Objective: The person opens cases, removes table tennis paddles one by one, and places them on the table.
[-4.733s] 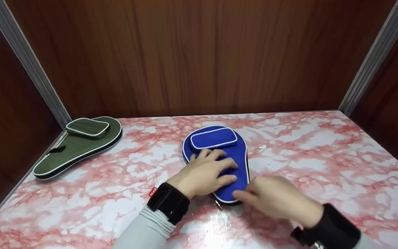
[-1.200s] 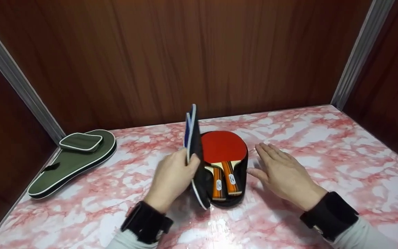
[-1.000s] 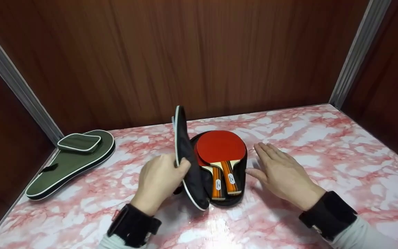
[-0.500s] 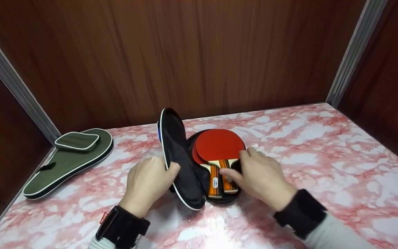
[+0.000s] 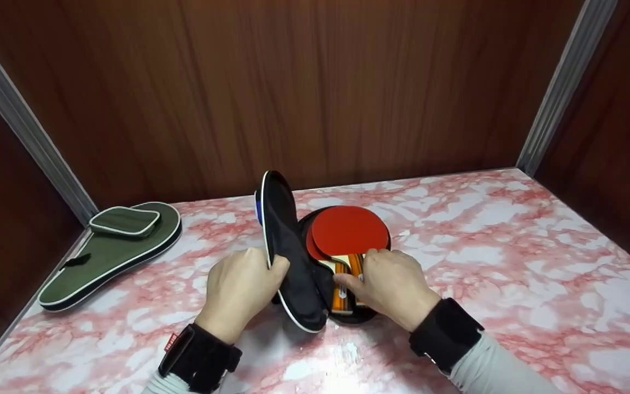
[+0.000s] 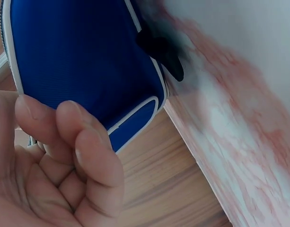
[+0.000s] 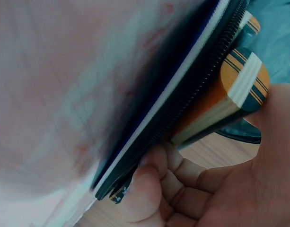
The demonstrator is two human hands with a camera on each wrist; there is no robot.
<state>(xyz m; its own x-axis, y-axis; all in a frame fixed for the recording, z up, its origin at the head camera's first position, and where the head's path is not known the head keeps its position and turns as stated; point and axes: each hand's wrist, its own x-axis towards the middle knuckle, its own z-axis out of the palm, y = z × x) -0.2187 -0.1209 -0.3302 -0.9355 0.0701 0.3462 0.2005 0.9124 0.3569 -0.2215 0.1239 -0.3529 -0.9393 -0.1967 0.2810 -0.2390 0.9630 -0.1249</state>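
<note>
A blue paddle case (image 5: 293, 262) lies unzipped on the marble table (image 5: 512, 262), its black-lined lid (image 5: 285, 246) standing up. My left hand (image 5: 241, 284) pinches the lid's edge; in the left wrist view my fingers (image 6: 78, 156) curl on the blue outer side (image 6: 83, 61). Two red paddles (image 5: 348, 232) lie stacked inside. My right hand (image 5: 389, 284) grips the orange handle (image 5: 356, 268) of the top paddle; the right wrist view shows the handle's butt (image 7: 241, 80) against my palm, over the case's zip edge (image 7: 182, 109).
A green paddle case (image 5: 112, 246) lies zipped at the table's left edge by the metal corner post (image 5: 30, 131). Wooden walls (image 5: 315, 93) close in the back and both sides. The marble top stretches bare to the right.
The blue case, flat and zipped at first, now has its lid raised by my left hand. My right hand moved from flat beside the case onto the paddle handle and curled round it.
</note>
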